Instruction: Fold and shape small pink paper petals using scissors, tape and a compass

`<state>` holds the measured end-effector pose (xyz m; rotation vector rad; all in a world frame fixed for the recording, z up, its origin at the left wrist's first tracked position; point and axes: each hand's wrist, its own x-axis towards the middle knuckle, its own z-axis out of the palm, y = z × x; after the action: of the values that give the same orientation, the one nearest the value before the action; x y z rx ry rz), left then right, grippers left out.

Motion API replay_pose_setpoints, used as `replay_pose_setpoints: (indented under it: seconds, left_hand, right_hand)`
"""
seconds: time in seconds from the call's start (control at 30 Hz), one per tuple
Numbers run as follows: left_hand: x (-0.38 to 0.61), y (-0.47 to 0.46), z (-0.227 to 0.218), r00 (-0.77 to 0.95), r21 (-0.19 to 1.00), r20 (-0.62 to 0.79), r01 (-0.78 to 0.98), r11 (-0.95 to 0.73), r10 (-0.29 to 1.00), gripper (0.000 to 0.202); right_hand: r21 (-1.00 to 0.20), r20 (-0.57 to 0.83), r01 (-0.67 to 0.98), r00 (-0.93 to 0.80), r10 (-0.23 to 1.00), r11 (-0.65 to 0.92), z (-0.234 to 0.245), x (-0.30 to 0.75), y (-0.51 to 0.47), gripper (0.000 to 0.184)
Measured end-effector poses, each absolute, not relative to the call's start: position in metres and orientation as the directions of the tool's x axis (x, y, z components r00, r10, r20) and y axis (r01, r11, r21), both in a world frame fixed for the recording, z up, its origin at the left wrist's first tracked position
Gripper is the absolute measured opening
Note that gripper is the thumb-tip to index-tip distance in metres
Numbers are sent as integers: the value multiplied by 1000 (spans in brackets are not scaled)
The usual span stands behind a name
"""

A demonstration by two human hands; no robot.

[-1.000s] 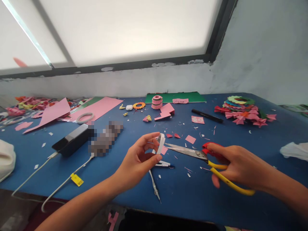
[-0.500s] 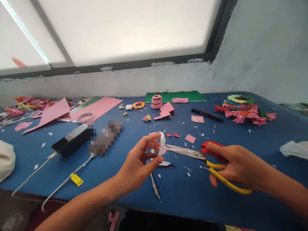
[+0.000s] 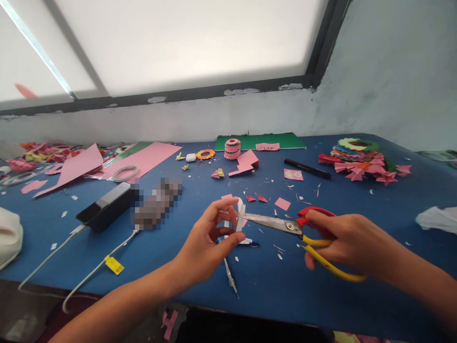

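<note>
Between the thumb and fingers of my left hand is a curved white strip, perhaps paper; its exact kind is hard to make out. My right hand grips scissors with one red and one yellow handle. Their blades point left, with the tip at the white strip. Below my left hand a thin white pointed tool lies on the blue table. A white and blue pen-like thing is partly hidden behind the hand. Small pink paper pieces lie beyond the scissors.
A black pen and stacked pink paper rings lie farther back. Folded paper pieces and rings are heaped at right. Pink sheets, a tape roll, and a black device with a cable occupy the left.
The scissors have moved left with my right hand, bringing their tip onto the white strip. My left hand keeps its hold and has barely moved.
</note>
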<state>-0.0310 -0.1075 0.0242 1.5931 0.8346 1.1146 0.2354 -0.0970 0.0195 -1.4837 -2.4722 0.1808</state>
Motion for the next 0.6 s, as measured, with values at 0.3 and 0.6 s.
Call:
replay_pose_setpoints:
  seconds: [0.3, 0.6]
  left_hand:
    - [-31, -108, 23, 301, 972, 232, -42, -230, 925, 40]
    - [-45, -94, 30, 276, 824, 335, 379, -422, 901, 35]
  right_hand:
    - [-15, 238, 777, -609, 757, 630, 9, 244, -96, 39]
    - [35, 381, 832, -523, 763, 553, 7, 256, -87, 37]
